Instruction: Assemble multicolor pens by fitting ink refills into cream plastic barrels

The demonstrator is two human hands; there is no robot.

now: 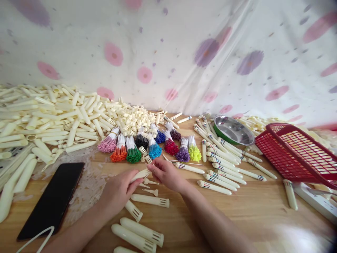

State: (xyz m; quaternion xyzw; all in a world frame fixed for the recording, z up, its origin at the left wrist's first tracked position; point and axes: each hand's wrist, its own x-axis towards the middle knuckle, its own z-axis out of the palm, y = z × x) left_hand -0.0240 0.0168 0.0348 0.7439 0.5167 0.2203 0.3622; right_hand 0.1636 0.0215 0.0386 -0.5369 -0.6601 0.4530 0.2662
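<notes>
Cream plastic makes up the pen barrel (140, 175) in the left hand (119, 188), whose fingers are wrapped around it, leaving the slotted end pointing right and slightly far. The right hand (165, 174) meets it there, thumb and fingertips drawn together at that end; whether they pinch a small piece is hidden. Both hands are above the wooden table (263, 218), near its middle.

Just beyond them, bundles of white-stemmed, colour-tipped pieces stand in a cluster, among them an orange bundle (119, 153), a green bundle (132, 153), a light blue bundle (154, 151) and a yellow bundle (194, 152). Small cream parts (150, 192) lie just beneath the hands, and loose slotted barrels (142, 232) lie on the near side.

A large heap of cream tubes (52, 112) fills the far left, with a pile of slotted pieces (129, 117) at its right. A black phone (51, 202) rests near left, beside scattered clear bits (89, 182). To the right, pens with coloured slots (221, 165) lie in rows near a metal bowl (234, 130) and a tilted red basket (286, 147).
</notes>
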